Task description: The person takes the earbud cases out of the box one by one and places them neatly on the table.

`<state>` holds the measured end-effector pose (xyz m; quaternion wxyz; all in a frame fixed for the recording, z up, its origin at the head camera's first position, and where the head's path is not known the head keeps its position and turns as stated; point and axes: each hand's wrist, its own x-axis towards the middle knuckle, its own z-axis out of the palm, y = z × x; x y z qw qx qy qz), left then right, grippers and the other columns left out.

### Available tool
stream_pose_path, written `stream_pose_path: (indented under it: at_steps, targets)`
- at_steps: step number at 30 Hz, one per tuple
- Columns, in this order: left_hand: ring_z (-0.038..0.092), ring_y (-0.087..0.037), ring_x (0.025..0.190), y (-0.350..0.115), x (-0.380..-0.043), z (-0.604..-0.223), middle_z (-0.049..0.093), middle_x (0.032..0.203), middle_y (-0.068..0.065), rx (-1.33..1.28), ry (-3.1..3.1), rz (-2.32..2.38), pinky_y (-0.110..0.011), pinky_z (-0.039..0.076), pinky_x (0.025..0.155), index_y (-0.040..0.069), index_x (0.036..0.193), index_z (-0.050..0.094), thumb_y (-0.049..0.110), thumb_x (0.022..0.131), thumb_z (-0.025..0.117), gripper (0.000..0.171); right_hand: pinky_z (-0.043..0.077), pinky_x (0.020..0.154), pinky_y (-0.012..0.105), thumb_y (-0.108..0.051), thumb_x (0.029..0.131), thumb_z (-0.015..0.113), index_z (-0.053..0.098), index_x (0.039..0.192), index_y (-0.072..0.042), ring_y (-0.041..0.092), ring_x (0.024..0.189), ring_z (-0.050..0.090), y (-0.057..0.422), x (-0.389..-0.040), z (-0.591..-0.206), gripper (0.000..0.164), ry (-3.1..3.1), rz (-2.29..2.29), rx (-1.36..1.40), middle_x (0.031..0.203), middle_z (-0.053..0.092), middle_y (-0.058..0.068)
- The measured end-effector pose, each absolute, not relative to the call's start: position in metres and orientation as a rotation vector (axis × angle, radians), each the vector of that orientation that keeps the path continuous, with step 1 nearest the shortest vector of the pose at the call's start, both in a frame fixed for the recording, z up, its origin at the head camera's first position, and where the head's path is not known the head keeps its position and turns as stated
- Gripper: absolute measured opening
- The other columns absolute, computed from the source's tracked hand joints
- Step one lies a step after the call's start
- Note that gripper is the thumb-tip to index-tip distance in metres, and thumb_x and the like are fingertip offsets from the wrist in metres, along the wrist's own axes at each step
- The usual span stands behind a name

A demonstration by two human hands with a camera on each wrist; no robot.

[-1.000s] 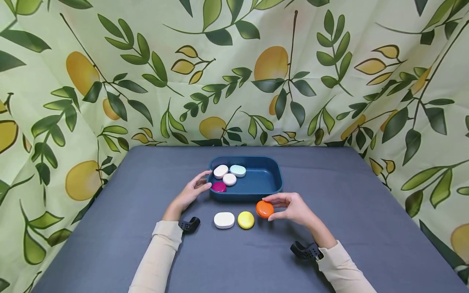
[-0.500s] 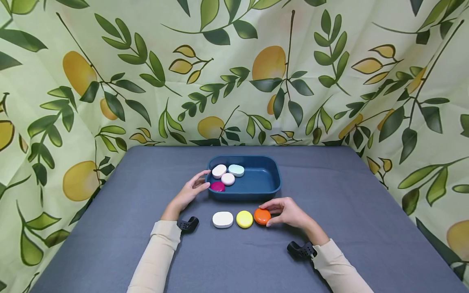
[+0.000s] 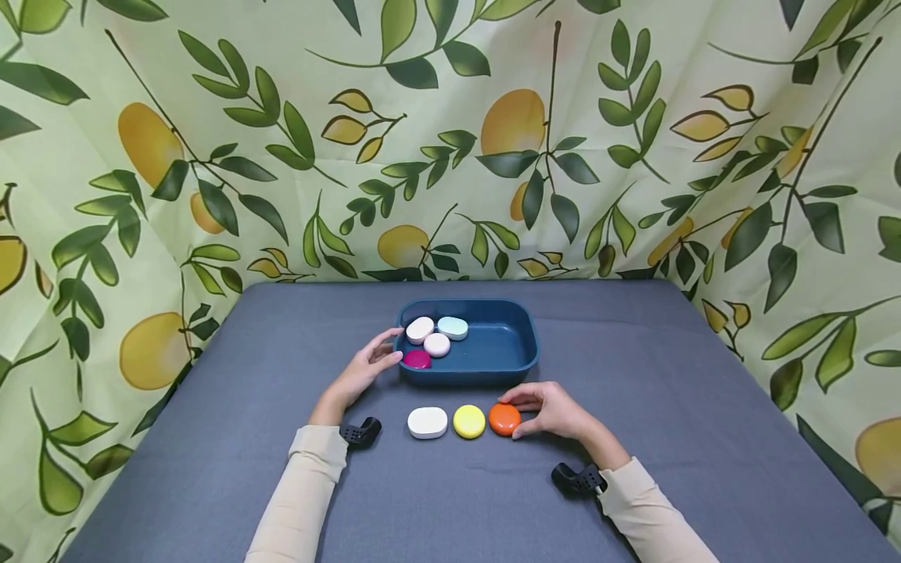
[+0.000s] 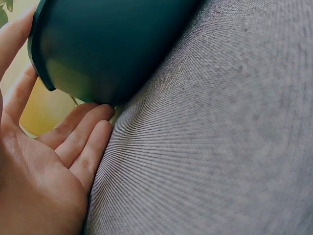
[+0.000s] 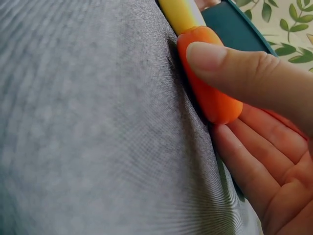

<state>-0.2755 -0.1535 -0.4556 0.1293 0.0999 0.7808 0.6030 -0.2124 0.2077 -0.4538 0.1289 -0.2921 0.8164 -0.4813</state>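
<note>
Your right hand [image 3: 552, 410] pinches a glossy orange disc [image 3: 503, 420], grey cloth [image 3: 655, 375] stretching rightward; your left hand [image 3: 357, 374], loosely spread, touches a blue rounded-rectangular tray's [image 3: 468, 378] left rim.

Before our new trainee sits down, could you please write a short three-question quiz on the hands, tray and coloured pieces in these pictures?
1. True or false: the right hand holds the orange piece between thumb and fingers.
2. How many pieces lie inside the blue tray?
3. Fill the gap: in the head view, the ____ lies between the white oval piece outside the tray and the orange piece.

Key: 1. True. 2. Four. 3. Yellow piece.
</note>
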Motion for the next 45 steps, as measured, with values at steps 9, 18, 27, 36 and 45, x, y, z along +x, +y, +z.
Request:
stream_pose_path:
  at_steps: [9, 18, 27, 36, 45]
  targets:
    - [0.034, -0.036, 0.143, -0.150, -0.277, -0.456, 0.036, 0.153, -0.018, 0.308, 2.251, 1.782, -0.058, 0.025, 0.118, 0.023, 0.147, 0.037, 0.024, 0.099, 0.053, 0.051, 0.056, 0.090, 0.036, -0.011, 0.070, 0.085, 0.063, 0.117, 0.006, 0.016, 0.103, 0.071, 0.211, -0.212, -0.450, 0.054, 2.368, -1.387, -0.868, 0.118, 0.066, 0.028]
    - [0.035, -0.036, 0.143, -0.154, -0.278, -0.453, 0.036, 0.153, -0.018, 0.320, 2.261, 1.773, -0.058, 0.026, 0.117, 0.022, 0.147, 0.037, 0.028, 0.098, 0.055, 0.053, 0.055, 0.091, 0.033, -0.006, 0.073, 0.081, 0.061, 0.117, 0.011, 0.010, 0.103, 0.070, 0.212, -0.210, -0.442, 0.051, 2.301, -1.531, -0.889, 0.117, 0.065, 0.032]
    - [0.034, -0.036, 0.143, -0.153, -0.278, -0.451, 0.035, 0.153, -0.017, 0.336, 2.257, 1.778, -0.057, 0.026, 0.118, 0.023, 0.147, 0.036, 0.028, 0.098, 0.055, 0.053, 0.056, 0.089, 0.039, -0.004, 0.078, 0.076, 0.063, 0.116, 0.009, 0.016, 0.102, 0.071, 0.199, -0.204, -0.418, 0.042, 2.297, -1.621, -0.930, 0.115, 0.064, 0.034]
    - [0.035, -0.036, 0.143, -0.155, -0.280, -0.455, 0.036, 0.153, -0.018, 0.319, 2.254, 1.775, -0.057, 0.026, 0.118, 0.022, 0.147, 0.036, 0.027, 0.098, 0.055, 0.053, 0.058, 0.080, 0.021, -0.005, 0.081, 0.075, 0.067, 0.108, 0.006, 0.011, 0.091, 0.073, 0.168, -0.213, -0.391, 0.031, 2.449, -1.797, -0.850, 0.107, 0.068, 0.030]
    - [0.034, -0.036, 0.144, -0.154, -0.278, -0.456, 0.034, 0.154, -0.018, 0.306, 2.238, 1.773, -0.057, 0.026, 0.118, 0.022, 0.148, 0.035, 0.026, 0.099, 0.054, 0.053, 0.058, 0.085, 0.029, -0.006, 0.081, 0.075, 0.066, 0.113, 0.002, 0.036, 0.104, 0.069, 0.140, -0.251, -0.390, 0.034, 2.604, -1.778, -0.571, 0.113, 0.069, 0.024]
